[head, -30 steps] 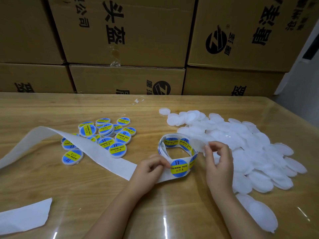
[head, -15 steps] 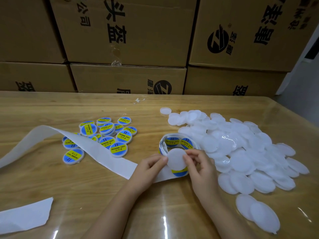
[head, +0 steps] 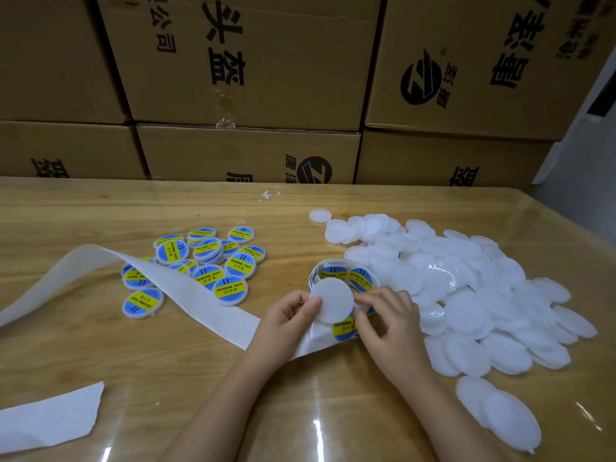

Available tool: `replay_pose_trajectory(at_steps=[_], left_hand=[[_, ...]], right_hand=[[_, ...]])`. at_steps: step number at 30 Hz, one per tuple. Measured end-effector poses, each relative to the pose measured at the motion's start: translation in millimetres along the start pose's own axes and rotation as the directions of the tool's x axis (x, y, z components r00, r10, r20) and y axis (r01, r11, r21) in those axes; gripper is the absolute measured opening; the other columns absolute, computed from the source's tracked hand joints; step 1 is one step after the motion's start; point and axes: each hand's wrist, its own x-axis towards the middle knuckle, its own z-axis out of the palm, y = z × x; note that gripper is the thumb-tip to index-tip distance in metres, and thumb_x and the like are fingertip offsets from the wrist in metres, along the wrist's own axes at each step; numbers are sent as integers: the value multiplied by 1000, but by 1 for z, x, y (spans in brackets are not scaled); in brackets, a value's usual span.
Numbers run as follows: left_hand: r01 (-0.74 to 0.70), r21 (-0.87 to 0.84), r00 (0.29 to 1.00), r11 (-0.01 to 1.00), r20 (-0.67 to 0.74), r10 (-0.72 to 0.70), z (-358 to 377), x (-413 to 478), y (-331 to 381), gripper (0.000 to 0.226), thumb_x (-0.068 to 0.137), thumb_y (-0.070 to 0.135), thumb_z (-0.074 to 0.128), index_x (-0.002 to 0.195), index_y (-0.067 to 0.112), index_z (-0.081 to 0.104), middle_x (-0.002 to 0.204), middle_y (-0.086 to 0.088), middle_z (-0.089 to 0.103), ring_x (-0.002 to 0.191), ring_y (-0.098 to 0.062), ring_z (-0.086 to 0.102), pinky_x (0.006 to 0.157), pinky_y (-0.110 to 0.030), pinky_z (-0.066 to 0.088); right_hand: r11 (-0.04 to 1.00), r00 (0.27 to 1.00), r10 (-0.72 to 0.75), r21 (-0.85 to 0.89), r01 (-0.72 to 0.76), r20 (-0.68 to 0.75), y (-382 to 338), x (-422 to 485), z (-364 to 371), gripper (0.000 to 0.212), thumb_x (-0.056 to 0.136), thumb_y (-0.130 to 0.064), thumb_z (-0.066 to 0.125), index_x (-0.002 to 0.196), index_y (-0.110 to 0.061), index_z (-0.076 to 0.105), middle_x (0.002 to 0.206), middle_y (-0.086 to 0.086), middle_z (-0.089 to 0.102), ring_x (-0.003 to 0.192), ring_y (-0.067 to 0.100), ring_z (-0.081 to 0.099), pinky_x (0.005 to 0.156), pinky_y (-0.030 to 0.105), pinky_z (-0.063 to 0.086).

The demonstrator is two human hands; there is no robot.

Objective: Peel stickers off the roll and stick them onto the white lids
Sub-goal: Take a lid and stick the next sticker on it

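The stickers (head: pixel 343 326) on the roll (head: pixel 359 278) read "SOLDERING PASTE" on a yellow band over blue (the labelled lids (head: pixel 230 288) at far left match). One plain round white lid (head: pixel 331 300) is held just over the roll, near centre, pinched at its left edge by the left hand (head: pixel 286 318); the right hand (head: pixel 390 321) appears to pinch its right edge.

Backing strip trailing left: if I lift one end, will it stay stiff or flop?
Probably flops: the backing strip arches and sags over the labelled lids. Likely very light, since it looks paper-thin. Its glossy face may slide in your grip.
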Motion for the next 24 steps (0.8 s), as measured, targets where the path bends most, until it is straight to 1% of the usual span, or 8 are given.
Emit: replay_pose_trajectory(at_steps=[4,6,9,12,15,17,20,24], left_hand=[[-6,-16,999,1000,-53,5,-3,1,0,32,81,45,54,72,15,57,65,11,52,63,-2,46,58,-13,37],[-25,60,992,998,-122,33,-6,2,-1,29,86,47,55,70,24,56,63,17,52,62,0,46,58,-13,37],[-98,211,958,972,-244,149,-8,2,2,22,91,44,52,71,35,54,60,15,57,58,2,53,56,-11,39],[-121,294,934,948,-289,209,-7,1,6,16,88,50,47,76,41,51,63,14,63,61,-3,60,58,-18,45],[-119,472,922,874,-275,274,-2,-2,5,30,84,58,39,79,30,50,63,14,60,59,-7,57,58,-33,46],[-125,554,902,823,-282,327,2,-4,2,31,87,52,45,79,22,52,59,8,55,58,-13,53,54,-38,43],[-101,532,914,841,-284,290,5,-3,-1,20,92,38,52,82,21,54,56,10,56,54,-14,51,52,-38,41],[-67,447,945,892,-258,201,4,-3,-4,17,90,43,50,82,28,52,46,16,53,45,-5,46,51,-30,36]], right_hand=[[999,1000,14,35,-14,17,-1,2,-1,13,79,-29,60,79,-21,71,79,-10,61,81,11,48,76,35,34],[998,999,23,66,-25,34,0,1,-2,17,80,-34,57,76,-23,69,78,-13,61,81,7,46,77,34,33],[999,999,-3,53,0,54,-2,1,-4,23,81,-38,51,75,-24,69,77,-14,60,81,7,45,77,33,33],[999,997,-37,27,35,61,-7,0,-4,22,82,-37,52,75,-24,69,76,-16,58,78,13,49,75,35,33],[998,994,-70,5,70,80,-15,-2,-3,18,83,-35,56,75,-25,69,75,-15,59,76,13,48,75,36,34],[994,989,-106,-4,107,104,-19,-3,-3,11,82,-30,62,76,-25,69,75,-14,60,77,8,43,74,33,33],[993,983,-118,41,113,144,-23,-5,-6,7,82,-24,65,77,-24,69,77,-17,61,79,4,41,77,32,31],[989,975,-96,131,71,199,-27,-5,-8,8,83,-23,63,80,-22,70,79,-19,62,83,2,45,82,31,33]])
